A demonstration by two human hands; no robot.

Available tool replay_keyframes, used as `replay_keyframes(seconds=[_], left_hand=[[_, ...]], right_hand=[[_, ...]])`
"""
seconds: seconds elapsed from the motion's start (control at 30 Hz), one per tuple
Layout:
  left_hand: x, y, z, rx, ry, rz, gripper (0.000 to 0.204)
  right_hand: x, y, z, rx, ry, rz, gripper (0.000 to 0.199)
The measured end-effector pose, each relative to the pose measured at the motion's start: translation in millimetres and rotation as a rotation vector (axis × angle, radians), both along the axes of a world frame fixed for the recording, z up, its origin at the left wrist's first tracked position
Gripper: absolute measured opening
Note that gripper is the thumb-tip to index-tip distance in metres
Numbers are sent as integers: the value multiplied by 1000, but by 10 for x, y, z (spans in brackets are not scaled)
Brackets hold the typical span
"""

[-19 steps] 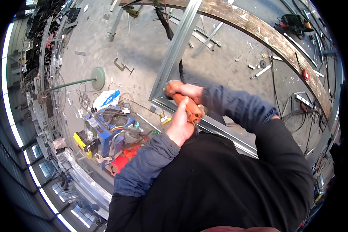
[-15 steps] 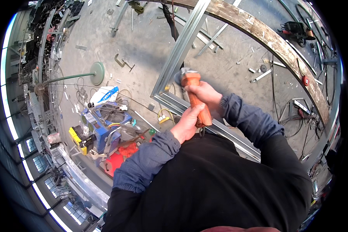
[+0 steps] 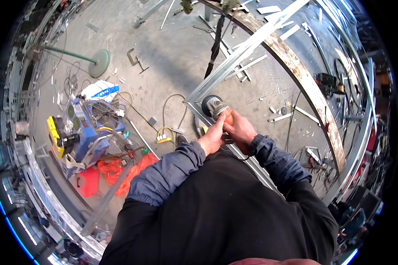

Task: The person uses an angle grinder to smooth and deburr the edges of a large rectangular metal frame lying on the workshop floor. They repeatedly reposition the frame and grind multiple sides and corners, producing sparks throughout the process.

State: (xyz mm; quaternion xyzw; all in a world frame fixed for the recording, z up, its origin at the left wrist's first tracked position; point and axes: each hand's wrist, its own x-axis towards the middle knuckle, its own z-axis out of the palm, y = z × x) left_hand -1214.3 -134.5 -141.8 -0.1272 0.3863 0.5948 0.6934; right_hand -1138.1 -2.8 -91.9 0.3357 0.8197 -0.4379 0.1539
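Observation:
Both of my hands are closed around an angle grinder (image 3: 217, 108) with an orange body and a grey metal head. My left hand (image 3: 212, 138) wraps its near left side, and my right hand (image 3: 241, 130) grips it from the right. The grinder's dark round disc (image 3: 209, 104) sits at the inner side of a corner of a silver metal frame (image 3: 257, 44). Whether the disc touches the metal I cannot tell. Most of the orange body is hidden behind my fingers.
A curved, worn beam (image 3: 292, 62) arcs across the far right. At left stand a blue machine (image 3: 86, 132) with cables, a yellow and black case (image 3: 59, 137) and orange-red cloth (image 3: 119, 172). A green round-based stand (image 3: 100, 63), a clamp (image 3: 132, 57) and metal offcuts lie beyond.
The grinder has come nearer and turned, so its disc now shows at the frame's corner and less of the orange body is visible. My view has shifted to the right.

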Motion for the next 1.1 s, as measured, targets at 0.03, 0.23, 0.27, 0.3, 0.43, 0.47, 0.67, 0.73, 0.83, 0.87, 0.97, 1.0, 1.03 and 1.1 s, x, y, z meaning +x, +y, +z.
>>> replay_keyframes(seconds=[0.03, 0.23, 0.27, 0.3, 0.43, 0.47, 0.67, 0.73, 0.83, 0.87, 0.97, 1.0, 1.03, 1.1], left_hand=[[-85, -207, -237, -4, -11, 0, 85], [-53, -508, -809, -38, 51, 185, 87], [-49, -516, -828, 0, 37, 214, 90], [-43, -516, -846, 40, 23, 243, 93], [-137, -634, -693, 30, -49, 238, 97], [-136, -635, -769, 34, -44, 222, 97], [-74, -603, -647, 35, 21, 279, 90], [-158, -670, -667, 44, -62, 243, 93], [-142, -660, -790, 104, -56, 285, 89], [-125, -658, -690, 110, -36, 275, 90], [-174, -667, -498, 74, -24, 231, 91], [-197, -677, -595, 77, -18, 231, 91], [-208, -682, -653, 84, -14, 236, 91], [-132, -644, -725, 118, -11, 252, 89]], right_hand=[[-103, -200, -173, 19, -23, 38, 54], [-311, -574, -488, 160, -30, 175, 54], [-331, -579, -489, 163, -30, 193, 54], [-361, -576, -481, 167, -30, 212, 54], [-456, -647, -502, 174, -19, 240, 55], [-491, -663, -459, 170, -31, 234, 55], [-474, -669, -397, 188, -58, 247, 54], [-543, -666, -436, 169, 3, 278, 53], [-577, -698, -334, 159, -44, 270, 53], [-532, -699, -350, 170, -52, 240, 52], [-534, -706, -277, 209, -130, 241, 52], [-580, -714, -288, 179, -96, 252, 52], [-600, -711, -289, 153, -64, 266, 51], [-508, -648, -258, 229, -25, 410, 50]])
